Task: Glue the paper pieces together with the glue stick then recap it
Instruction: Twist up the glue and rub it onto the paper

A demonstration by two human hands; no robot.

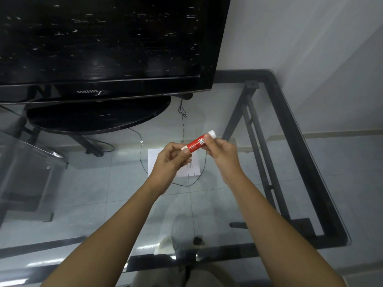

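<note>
Item: 1 red glue stick [196,143], in midair above the paper [191,169] on the glass table [238,183]. My left hand [173,157] pinches its lower-left end, my right hand [222,151] its white cap [212,133]; long axis rises rightward.

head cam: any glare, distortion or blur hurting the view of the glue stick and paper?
Head view: wide-angle bend on the table frame; glare streaks on the glass near edge and TV screen; glue stick sharp, label readable, between left hand and right hand; paper pale, partly hidden.
</note>
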